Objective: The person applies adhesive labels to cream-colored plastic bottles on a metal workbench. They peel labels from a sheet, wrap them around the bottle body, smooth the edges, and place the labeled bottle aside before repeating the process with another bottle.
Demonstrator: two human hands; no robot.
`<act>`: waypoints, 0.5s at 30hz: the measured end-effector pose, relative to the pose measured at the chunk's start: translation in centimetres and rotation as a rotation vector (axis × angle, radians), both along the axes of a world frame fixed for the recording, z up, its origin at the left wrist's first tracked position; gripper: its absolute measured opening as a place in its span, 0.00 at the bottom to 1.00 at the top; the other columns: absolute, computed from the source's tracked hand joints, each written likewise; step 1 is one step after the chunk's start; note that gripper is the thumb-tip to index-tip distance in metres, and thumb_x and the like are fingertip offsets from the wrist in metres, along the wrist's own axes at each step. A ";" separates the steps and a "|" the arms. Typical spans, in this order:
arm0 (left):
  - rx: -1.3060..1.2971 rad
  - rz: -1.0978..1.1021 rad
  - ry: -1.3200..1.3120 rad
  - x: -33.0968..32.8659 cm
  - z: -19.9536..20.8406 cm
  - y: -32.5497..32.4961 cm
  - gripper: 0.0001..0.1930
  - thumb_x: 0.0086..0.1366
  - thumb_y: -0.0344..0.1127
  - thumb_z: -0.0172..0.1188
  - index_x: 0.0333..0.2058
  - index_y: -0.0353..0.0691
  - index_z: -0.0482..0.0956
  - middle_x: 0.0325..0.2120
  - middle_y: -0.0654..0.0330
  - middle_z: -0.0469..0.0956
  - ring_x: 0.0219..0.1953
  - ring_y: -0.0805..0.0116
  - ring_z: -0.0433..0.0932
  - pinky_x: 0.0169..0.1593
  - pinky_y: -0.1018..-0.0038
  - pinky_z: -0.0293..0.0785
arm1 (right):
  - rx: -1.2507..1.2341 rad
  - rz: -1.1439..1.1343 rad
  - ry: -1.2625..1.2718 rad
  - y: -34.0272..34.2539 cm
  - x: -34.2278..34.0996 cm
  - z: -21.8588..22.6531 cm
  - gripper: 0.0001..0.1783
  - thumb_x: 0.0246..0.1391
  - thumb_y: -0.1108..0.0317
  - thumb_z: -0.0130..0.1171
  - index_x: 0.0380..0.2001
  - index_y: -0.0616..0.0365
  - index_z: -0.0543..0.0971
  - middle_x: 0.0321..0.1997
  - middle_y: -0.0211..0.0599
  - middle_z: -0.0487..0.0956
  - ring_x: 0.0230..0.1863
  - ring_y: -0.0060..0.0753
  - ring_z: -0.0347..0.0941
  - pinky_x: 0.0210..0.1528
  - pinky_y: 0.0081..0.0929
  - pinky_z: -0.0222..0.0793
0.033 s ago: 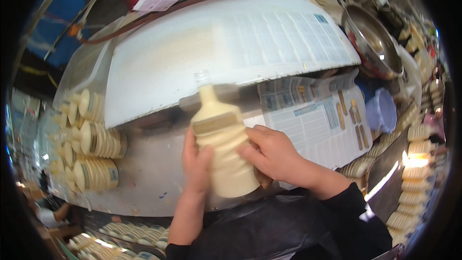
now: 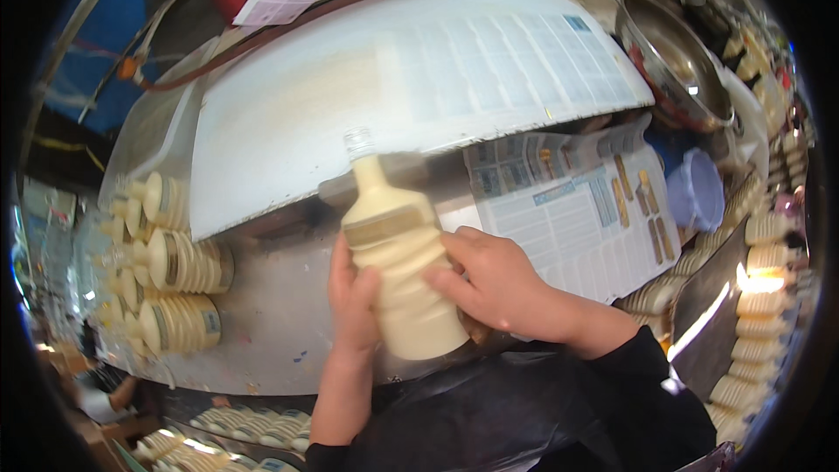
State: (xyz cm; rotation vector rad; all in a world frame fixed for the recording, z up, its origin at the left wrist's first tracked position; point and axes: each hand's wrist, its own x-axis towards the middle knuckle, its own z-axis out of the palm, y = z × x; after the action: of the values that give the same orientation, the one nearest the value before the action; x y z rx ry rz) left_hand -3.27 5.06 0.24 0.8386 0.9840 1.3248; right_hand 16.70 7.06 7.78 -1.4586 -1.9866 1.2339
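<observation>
A cream-coloured bottle (image 2: 411,297) with a ribbed body, a dull gold band below its shoulder and a clear threaded mouth is held between my two hands, its neck pointing away from me. My left hand (image 2: 352,301) closes on its left side, thumb over the front. On the right side, my right hand (image 2: 489,280) grips it with thumb and fingers. The bottle's underside is hidden. A small brown thing (image 2: 476,329) shows below my right hand; its kind cannot be made out.
Beyond the bottle stands a raised white board (image 2: 288,114). Several similar bottles (image 2: 188,262) lie stacked at the left. At right are a newspaper (image 2: 559,245) with narrow gold-brown strips (image 2: 647,197), a lilac bucket (image 2: 696,190) and a metal pan (image 2: 677,57). More bottles (image 2: 760,306) line the right.
The bottle's neck has shifted very slightly left in the view. Both hands keep the same hold.
</observation>
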 end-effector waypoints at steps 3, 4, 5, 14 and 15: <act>-0.014 -0.043 -0.046 0.1 0.3 0.2 0.36 0.64 0.39 0.55 0.68 0.31 0.59 0.60 0.48 0.73 0.59 0.58 0.76 0.62 0.65 0.74 | 0.071 0.006 -0.063 -0.4 0.1 -0.6 0.27 0.64 0.47 0.56 0.43 0.66 0.78 0.38 0.52 0.79 0.40 0.57 0.79 0.44 0.48 0.74; -0.016 -0.058 -0.075 0.1 0.2 0.2 0.35 0.64 0.39 0.55 0.68 0.31 0.59 0.60 0.48 0.73 0.59 0.58 0.76 0.62 0.64 0.74 | 0.075 -0.003 -0.067 -0.5 0.0 -0.6 0.27 0.64 0.47 0.56 0.43 0.67 0.78 0.38 0.52 0.79 0.40 0.56 0.79 0.44 0.48 0.74; -0.019 -0.072 -0.104 0.0 0.0 0.3 0.35 0.64 0.38 0.55 0.68 0.31 0.59 0.59 0.48 0.73 0.59 0.58 0.76 0.62 0.64 0.74 | 0.079 -0.010 -0.071 -0.6 0.0 -0.8 0.28 0.64 0.47 0.56 0.42 0.67 0.78 0.38 0.52 0.79 0.40 0.56 0.78 0.44 0.48 0.74; 0.083 0.007 0.195 0.9 1.2 0.5 0.34 0.70 0.45 0.54 0.68 0.31 0.59 0.61 0.50 0.71 0.62 0.60 0.73 0.65 0.65 0.68 | -0.101 0.091 0.099 2.9 2.3 -3.3 0.30 0.57 0.46 0.64 0.49 0.64 0.78 0.34 0.44 0.79 0.35 0.44 0.78 0.39 0.38 0.74; 0.047 0.043 0.206 0.7 1.1 0.8 0.33 0.72 0.46 0.53 0.68 0.32 0.60 0.61 0.50 0.71 0.62 0.61 0.73 0.65 0.66 0.68 | -0.129 0.007 0.190 3.3 2.1 -3.9 0.31 0.57 0.46 0.65 0.50 0.63 0.78 0.33 0.42 0.79 0.35 0.41 0.77 0.40 0.36 0.74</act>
State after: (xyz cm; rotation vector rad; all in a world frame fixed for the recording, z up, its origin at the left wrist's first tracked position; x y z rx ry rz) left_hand -2.61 5.82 1.38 1.0097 1.1401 1.3212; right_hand 18.80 10.37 3.92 -1.3374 -1.8176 1.4688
